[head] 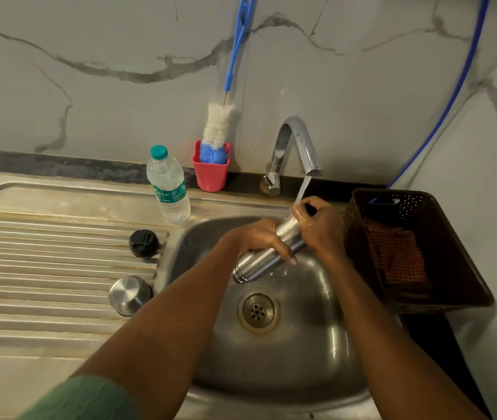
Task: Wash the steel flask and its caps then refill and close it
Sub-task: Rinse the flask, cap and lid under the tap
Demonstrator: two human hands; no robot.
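Steel sink (301, 377) below a marble wall (89, 110), tap (300, 140) running. Wet steel in wet hands could slip and knock the sink, and the stream (302, 189) may splash off it. The left hand (259, 236) wraps the tilted flask (260, 262) mid-body; the right hand (321, 227) grips its upper end under the stream. The black cap (144, 243) and steel cap (130, 294) lie well left of the hands.

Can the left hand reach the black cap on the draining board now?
Probably yes: nothing stands between the left hand and the black cap, which lies uncovered beside the basin. But the hand grips the flask and must release it first.
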